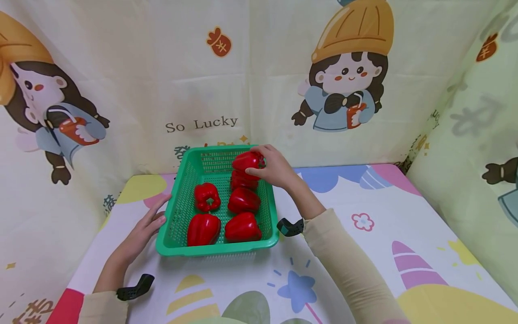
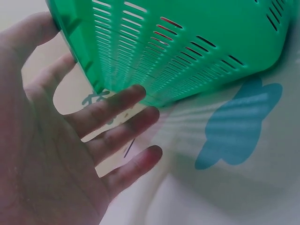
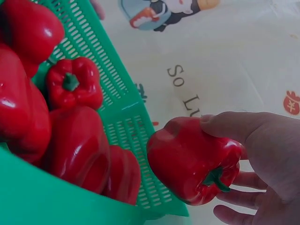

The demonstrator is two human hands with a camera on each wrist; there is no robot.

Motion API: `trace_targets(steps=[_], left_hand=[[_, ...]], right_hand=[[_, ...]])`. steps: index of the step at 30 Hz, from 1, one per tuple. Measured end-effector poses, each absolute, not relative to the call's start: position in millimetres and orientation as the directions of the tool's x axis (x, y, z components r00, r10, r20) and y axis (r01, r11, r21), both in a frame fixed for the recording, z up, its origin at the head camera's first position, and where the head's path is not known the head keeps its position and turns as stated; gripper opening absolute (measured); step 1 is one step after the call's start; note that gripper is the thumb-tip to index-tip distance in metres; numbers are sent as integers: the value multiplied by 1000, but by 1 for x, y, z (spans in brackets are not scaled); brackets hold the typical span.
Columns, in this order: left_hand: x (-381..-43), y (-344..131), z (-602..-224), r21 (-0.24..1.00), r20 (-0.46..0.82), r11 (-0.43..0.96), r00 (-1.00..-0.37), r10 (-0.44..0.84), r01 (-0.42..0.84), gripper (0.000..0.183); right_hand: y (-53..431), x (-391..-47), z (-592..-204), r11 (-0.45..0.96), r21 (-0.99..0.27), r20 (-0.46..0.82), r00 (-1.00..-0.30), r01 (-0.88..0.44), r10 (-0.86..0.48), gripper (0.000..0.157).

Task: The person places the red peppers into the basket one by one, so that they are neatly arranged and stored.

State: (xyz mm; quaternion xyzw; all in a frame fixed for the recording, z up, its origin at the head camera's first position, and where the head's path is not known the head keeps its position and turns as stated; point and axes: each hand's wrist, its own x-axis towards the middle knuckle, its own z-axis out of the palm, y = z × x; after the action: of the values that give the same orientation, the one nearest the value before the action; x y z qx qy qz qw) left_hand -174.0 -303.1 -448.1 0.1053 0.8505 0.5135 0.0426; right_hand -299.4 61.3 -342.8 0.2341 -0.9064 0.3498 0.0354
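Observation:
A red bell pepper [image 1: 246, 160] with a green stem is held in my right hand [image 1: 274, 167] over the far right corner of the green basket [image 1: 163, 243]. The right wrist view shows thumb and fingers around this pepper [image 3: 187, 157], its stem toward the palm. Several more red bell peppers [image 1: 243, 227] lie inside, in a right-hand row and on the left side. My left hand [image 1: 141, 234] is at the basket's left side, fingertips at the rim. In the left wrist view that hand [image 2: 51, 136] has its fingers spread beside the slotted wall.
The basket stands on a table with a printed cloth [image 1: 344, 270], near the back. Behind it hangs a pale curtain [image 1: 267, 90] with cartoon figures, and another curtain side [image 1: 457, 135] rises at the right. Each wrist wears a black band-like device [image 1: 290, 227].

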Motion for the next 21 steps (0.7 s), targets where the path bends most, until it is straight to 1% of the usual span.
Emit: trace_targets(steps=[7,21], left_hand=[[-173,-303,-448,871,53,468,-976,213,149,58],[-177,-303,-449,872,39,467,-973,229,145,57]], right_hand=[[56,-302,-343,655,-609,209,-887,-447,-411,59],[48,-304,-342,655,-616,196,-891,-437,-411,60]])
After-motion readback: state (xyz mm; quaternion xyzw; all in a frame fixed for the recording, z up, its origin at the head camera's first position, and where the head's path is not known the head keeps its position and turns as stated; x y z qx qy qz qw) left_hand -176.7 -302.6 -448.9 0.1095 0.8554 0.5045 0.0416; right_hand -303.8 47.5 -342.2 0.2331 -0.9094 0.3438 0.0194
